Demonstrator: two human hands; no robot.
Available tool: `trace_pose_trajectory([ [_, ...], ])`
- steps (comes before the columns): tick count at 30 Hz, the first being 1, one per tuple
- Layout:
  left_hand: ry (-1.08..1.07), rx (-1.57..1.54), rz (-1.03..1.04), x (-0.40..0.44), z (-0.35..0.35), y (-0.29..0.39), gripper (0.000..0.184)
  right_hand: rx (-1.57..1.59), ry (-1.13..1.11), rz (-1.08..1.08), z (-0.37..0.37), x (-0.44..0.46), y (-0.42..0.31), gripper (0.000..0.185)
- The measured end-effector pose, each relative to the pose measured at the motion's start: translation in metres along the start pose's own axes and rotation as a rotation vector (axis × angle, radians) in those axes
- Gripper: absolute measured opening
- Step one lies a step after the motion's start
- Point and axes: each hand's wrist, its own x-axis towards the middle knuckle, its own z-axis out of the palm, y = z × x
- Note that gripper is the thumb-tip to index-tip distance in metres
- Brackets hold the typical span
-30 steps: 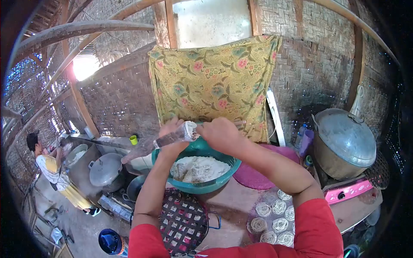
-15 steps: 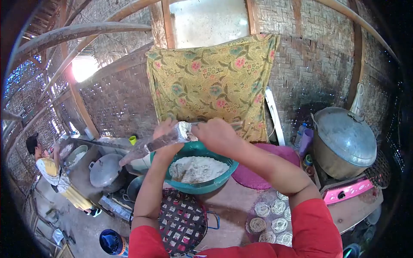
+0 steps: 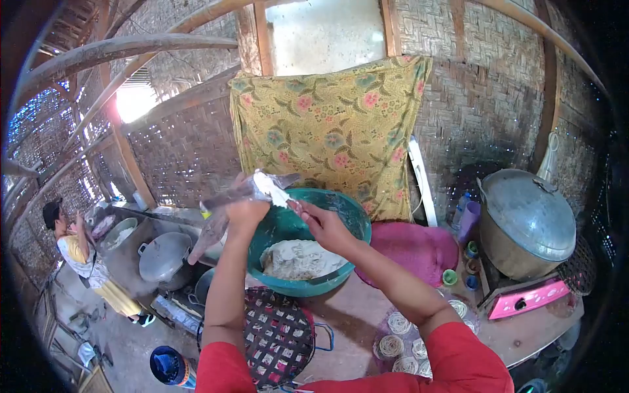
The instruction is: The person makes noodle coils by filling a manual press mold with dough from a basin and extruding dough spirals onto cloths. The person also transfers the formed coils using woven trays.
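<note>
My left hand (image 3: pixel 246 211) is closed around a clear plastic bag (image 3: pixel 213 232), held in the air over the left rim of a green basin (image 3: pixel 357 259). White powder (image 3: pixel 268 187) shows at the bag's mouth. My right hand (image 3: pixel 324 226) is above the basin with its fingers pinched at the lower edge of that mouth; the fingertips are partly hidden. Inside the basin lies a heap of white flour-like powder (image 3: pixel 304 252) with a browner patch at its front left.
A dark woven tray (image 3: pixel 278 334) stands before the basin. Noodle-like coils (image 3: pixel 392 346) lie at right, near a pink mat (image 3: pixel 413 252). A large lidded pot (image 3: pixel 524 213) sits on a pink stove (image 3: pixel 531 299). Another person (image 3: pixel 85 262) stands far left near a lidded pot (image 3: pixel 164 259).
My right hand has come down and right, opening the bag's mouth wider, so more white powder shows. My left hand has lowered slightly with the bag. The view has shifted a little.
</note>
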Motion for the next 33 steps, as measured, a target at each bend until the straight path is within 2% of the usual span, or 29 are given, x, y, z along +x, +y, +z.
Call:
trace_pose_trajectory([
  [1,-0.006,0.006,0.0,-0.001,-0.002,-0.008,0.025,0.008,-0.003,0.001,-0.001,-0.004,-0.001,0.034],
  [3,-0.304,0.097,-0.431,-0.001,-0.006,-0.024,0.028,0.104,-0.111,-0.081,-0.009,-0.01,0.001,0.033],
  [4,-0.348,0.11,-0.441,0.002,-0.01,-0.033,0.032,0.103,-0.11,-0.088,-0.014,-0.014,0.005,0.033],
  [5,-0.339,0.111,-0.444,0.006,-0.016,-0.037,0.032,-0.184,-0.267,0.046,-0.017,-0.02,0.014,0.032],
  [6,-0.225,0.062,-0.351,0.007,-0.023,-0.04,0.034,-0.471,-0.418,0.187,-0.018,-0.026,0.024,0.032],
  [7,-0.119,0.014,-0.257,0.008,-0.034,-0.037,0.037,-0.469,-0.42,0.19,-0.012,-0.034,0.042,0.032],
  [9,-0.199,-0.044,-0.318,0.034,-0.077,-0.016,0.036,-0.871,-0.762,0.272,0.003,-0.046,0.077,0.03],
  [11,-0.236,-0.459,-0.516,0.041,-0.099,-0.023,0.034,-0.93,-0.765,0.286,0.003,-0.046,0.061,0.032],
  [12,-0.312,-0.678,-0.74,0.041,-0.114,-0.033,0.036,-0.798,-0.528,0.15,-0.001,-0.044,0.051,0.037],
  [13,-0.136,-1.187,-0.839,0.043,-0.126,-0.026,0.028,-0.658,-0.293,0.022,-0.005,-0.044,0.04,0.044],
  [14,-0.095,-1.601,-0.752,0.047,-0.127,-0.02,0.023,-0.655,-0.3,0.028,-0.008,-0.043,0.028,0.044],
  [15,-0.047,-2.012,-0.636,0.052,-0.127,-0.01,0.018,-0.098,-0.356,0.119,-0.008,-0.043,0.015,0.053],
  [16,-0.035,-2.141,-0.701,0.055,-0.133,0.013,0.016,0.461,-0.383,0.204,-0.007,-0.047,0.002,0.064],
  [17,-0.047,-2.147,-0.712,0.049,-0.127,0.03,0.016,0.834,-0.577,0.378,-0.004,-0.058,-0.013,0.079],
  [19,-0.103,-2.572,-0.778,0.028,-0.112,0.061,0.018,1.394,-0.487,0.455,0.001,-0.096,-0.046,0.084],
  [21,-0.196,-2.611,-0.947,0.0,-0.092,0.097,0.014,1.883,-0.454,0.49,0.007,-0.143,-0.058,0.09],
  [23,-0.179,-2.178,-1.237,-0.04,-0.075,0.124,0.016,2.267,-0.449,0.578,0.009,-0.198,-0.057,0.099],
  [25,-0.205,-1.455,-1.294,-0.119,-0.037,0.13,0.028,2.111,-0.246,0.804,-0.016,-0.253,-0.046,0.098],
  [26,-0.355,-1.211,-1.283,-0.152,-0.032,0.137,0.028,1.914,-0.047,0.823,-0.033,-0.28,-0.038,0.092],
  [27,-0.56,-1.116,-1.219,-0.176,-0.037,0.151,0.029,1.71,0.137,0.841,-0.047,-0.302,-0.034,0.087],
  [29,-0.952,-1.126,-0.984,-0.204,-0.058,0.193,0.03,1.081,0.539,0.94,-0.076,-0.307,-0.066,0.076],
  [31,-1.188,-1.184,-0.711,-0.209,-0.081,0.231,0.03,0.622,0.695,0.787,-0.088,-0.317,-0.07,0.073],
  [33,-1.276,-1.203,-0.488,-0.203,-0.097,0.259,0.031,0.429,0.58,0.697,-0.113,-0.321,-0.082,0.067],
])
